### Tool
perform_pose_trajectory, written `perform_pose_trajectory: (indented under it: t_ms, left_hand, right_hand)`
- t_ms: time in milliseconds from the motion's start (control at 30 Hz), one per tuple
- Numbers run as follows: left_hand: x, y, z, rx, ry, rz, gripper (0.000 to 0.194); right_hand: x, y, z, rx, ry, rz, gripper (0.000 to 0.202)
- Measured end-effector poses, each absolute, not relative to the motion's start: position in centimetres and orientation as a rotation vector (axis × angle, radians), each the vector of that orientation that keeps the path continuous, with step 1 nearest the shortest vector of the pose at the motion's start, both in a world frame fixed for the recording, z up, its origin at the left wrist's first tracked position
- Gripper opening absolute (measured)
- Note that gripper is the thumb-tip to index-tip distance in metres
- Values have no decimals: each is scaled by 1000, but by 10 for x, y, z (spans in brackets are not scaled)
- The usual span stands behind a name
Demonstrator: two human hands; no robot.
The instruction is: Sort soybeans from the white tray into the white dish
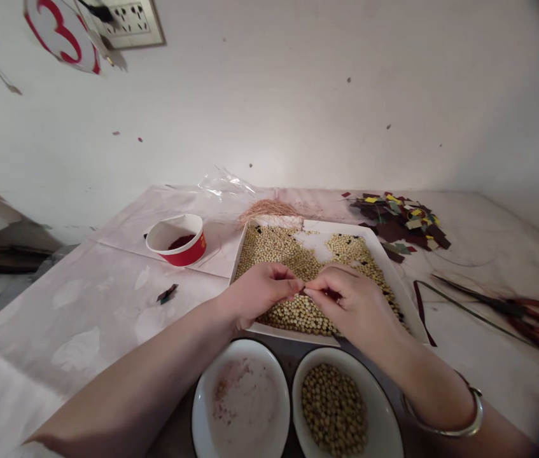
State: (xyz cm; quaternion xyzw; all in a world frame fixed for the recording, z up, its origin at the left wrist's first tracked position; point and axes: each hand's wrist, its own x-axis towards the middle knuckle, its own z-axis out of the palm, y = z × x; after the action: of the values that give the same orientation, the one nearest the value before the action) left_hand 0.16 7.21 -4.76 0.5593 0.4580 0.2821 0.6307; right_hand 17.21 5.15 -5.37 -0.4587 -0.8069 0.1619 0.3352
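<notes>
Through the head feed, I have the left hand (268,289) and right hand (348,298) meeting above a white tray (397,280) of gold beads (269,245), thumbs and forefingers pinching a tiny dark piece (303,292), too small to identify, between them.

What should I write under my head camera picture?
Left hand and right hand pinch close together above a white tray of small round pieces.

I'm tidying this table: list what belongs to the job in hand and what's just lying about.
Likely in the job:
White tray of pale beads, beneath left hand and right hand
Bowl of brownish beads

Apparently just lying about:
Clear plastic
Dark scrap
Coloured scraps
Red-handled cutters, perhaps used sometimes
</notes>
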Motion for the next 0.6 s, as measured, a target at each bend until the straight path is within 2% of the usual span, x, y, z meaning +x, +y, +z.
perform_pose_trajectory:
  t_ms: [500, 600]
  left_hand:
    - [1, 73, -52, 1266, 1017, 692, 28]
    - [1, 74, -54, 1259, 1031, 713, 27]
  right_hand:
    - [176, 54, -48, -1299, -2141, 333, 16]
    - [181, 53, -38, -1342, -2091, 420, 15]
